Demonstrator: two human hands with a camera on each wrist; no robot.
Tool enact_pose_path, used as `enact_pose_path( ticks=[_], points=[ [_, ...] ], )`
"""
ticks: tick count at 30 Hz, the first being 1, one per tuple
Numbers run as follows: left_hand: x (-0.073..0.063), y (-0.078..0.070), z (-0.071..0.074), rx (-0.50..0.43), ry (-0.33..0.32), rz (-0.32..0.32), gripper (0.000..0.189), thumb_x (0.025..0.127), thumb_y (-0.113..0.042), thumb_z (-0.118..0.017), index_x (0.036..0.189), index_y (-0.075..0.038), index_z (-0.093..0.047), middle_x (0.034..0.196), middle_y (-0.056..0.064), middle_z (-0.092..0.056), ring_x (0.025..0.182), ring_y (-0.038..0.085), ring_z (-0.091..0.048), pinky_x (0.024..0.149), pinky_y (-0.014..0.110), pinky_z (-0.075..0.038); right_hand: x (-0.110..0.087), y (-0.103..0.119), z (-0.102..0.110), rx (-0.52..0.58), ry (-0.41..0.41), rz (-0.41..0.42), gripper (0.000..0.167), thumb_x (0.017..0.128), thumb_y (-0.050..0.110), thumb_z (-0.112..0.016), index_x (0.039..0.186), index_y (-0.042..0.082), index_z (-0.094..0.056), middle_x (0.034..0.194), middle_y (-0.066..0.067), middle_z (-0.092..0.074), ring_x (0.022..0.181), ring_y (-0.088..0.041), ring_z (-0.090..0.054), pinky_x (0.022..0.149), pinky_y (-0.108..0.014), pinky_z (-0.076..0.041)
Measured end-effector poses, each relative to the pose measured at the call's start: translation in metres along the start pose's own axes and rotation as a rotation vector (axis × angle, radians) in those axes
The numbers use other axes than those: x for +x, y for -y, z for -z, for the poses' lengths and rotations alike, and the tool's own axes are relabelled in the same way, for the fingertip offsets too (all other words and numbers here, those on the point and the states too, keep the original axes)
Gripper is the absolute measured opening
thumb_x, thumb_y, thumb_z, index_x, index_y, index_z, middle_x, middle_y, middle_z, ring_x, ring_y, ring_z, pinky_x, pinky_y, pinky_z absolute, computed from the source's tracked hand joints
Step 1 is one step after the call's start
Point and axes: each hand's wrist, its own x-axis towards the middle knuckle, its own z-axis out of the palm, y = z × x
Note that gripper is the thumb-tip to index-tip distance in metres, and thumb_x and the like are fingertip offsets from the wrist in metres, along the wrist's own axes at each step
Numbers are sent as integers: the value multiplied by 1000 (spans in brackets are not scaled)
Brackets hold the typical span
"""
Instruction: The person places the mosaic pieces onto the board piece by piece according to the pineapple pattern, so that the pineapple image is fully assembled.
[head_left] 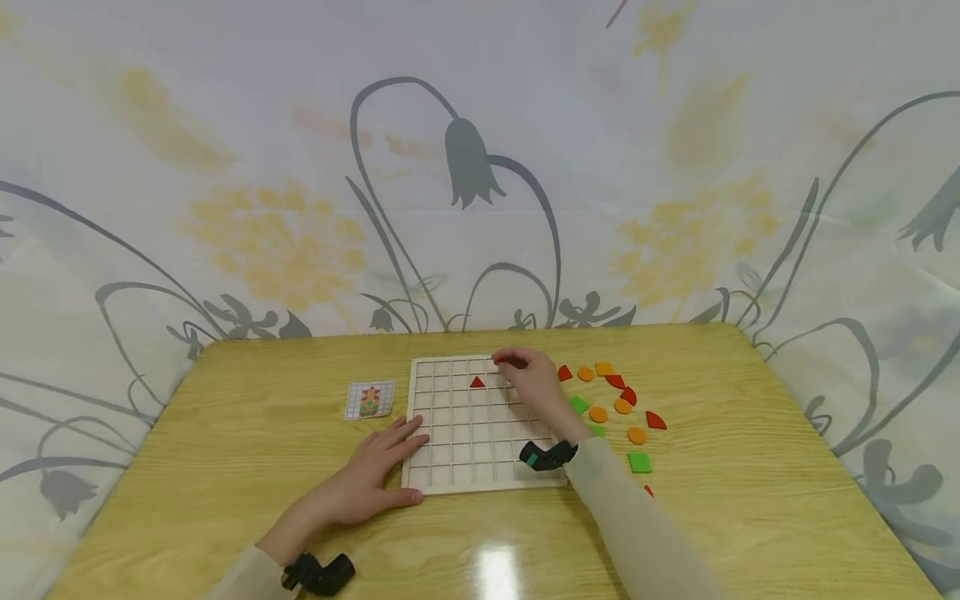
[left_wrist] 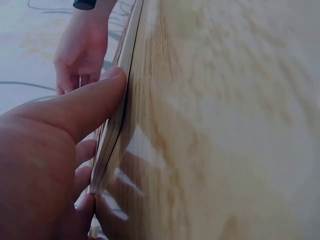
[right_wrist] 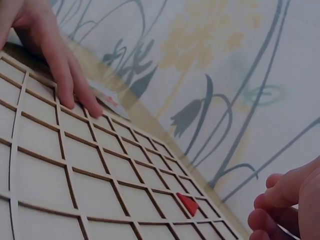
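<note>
A white wooden grid board (head_left: 462,458) lies on the table, with one red triangle (head_left: 477,382) in a cell of its second row. My left hand (head_left: 378,467) rests at the board's left edge, fingers straight over the rim and thumb by the near corner. Over the board's far right part, my right hand (head_left: 532,385) pinches a small red piece, mostly hidden by the fingertips. In the right wrist view its curled fingers (right_wrist: 270,205) hover beyond the red triangle (right_wrist: 188,204).
Right of the board lie scattered pieces: orange circles (head_left: 637,435), green squares (head_left: 640,462) and red quarter circles (head_left: 656,420). A small pattern card (head_left: 369,401) with a coloured figure lies to the left. A printed cloth (head_left: 465,250) hangs behind the table (head_left: 247,417).
</note>
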Motion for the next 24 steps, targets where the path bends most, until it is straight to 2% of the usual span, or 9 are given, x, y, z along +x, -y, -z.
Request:
enact_pose_path(
  ticks=[5,11,17,21,24],
  points=[
    [-2,1,0,2,-5,-10,71,95,-42,-66,152,-8,-41,163,14,-22,149,42,-13,110,71,-13,-7,4,22,-133,7,63,20,98,9,-62,113,1,-72,109,-10,-71,97,-24,-62,83,-36,-50],
    [-3,1,2,-8,12,7,72,95,-42,-66,152,-8,-41,163,14,-22,149,41,-13,110,71,-12,-21,3,59,-169,17,56,23,100,10,-60,117,-1,-70,112,-16,-69,98,-27,-62,81,-35,-50],
    [-3,1,2,-14,22,18,72,95,-42,-66,153,-8,-40,164,13,-20,150,39,-12,112,69,-10,-36,-7,105,-271,-31,53,25,102,12,-58,120,-2,-69,114,-16,-69,102,-30,-63,83,-30,-51],
    [-2,0,3,-12,28,20,73,95,-42,-67,153,-8,-39,164,12,-20,150,39,-11,112,68,-10,-48,-17,133,-324,-69,45,25,102,13,-58,119,-2,-68,113,-19,-68,92,-28,-63,72,-23,-51],
    [-3,0,4,-6,33,27,74,95,-43,-66,154,-8,-39,164,12,-20,150,38,-11,112,67,-10,-57,-24,150,-364,-84,29,25,102,13,-58,118,-3,-69,111,-21,-68,83,-26,-62,64,-23,-50]
  ],
)
